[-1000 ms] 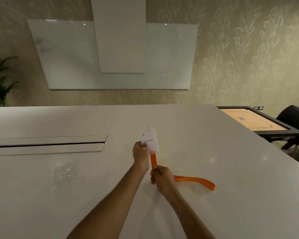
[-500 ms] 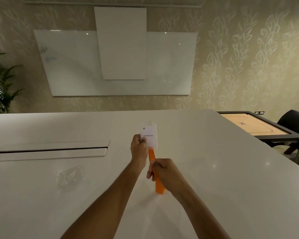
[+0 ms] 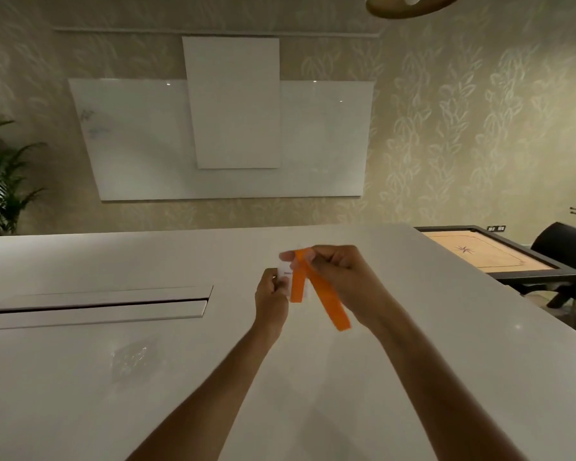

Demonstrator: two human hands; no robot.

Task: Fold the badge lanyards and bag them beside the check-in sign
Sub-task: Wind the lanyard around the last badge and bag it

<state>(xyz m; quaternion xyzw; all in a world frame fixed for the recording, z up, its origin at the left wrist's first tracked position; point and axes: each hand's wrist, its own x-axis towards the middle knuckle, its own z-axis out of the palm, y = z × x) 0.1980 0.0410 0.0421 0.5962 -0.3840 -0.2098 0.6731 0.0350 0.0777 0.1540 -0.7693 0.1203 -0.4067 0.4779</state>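
Left hand (image 3: 270, 291) pinched the badge card (image 3: 284, 272) above the bench (image 3: 413, 377); right hand (image 3: 338, 272) gripped the orange lanyard (image 3: 326, 297), folding it. Better with flat, even folds, then the clear bag (image 3: 129, 357).

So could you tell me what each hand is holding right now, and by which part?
The left hand pinches the white badge card at its left edge. The right hand grips the orange lanyard at its fold near the card's top; both ends hang free.
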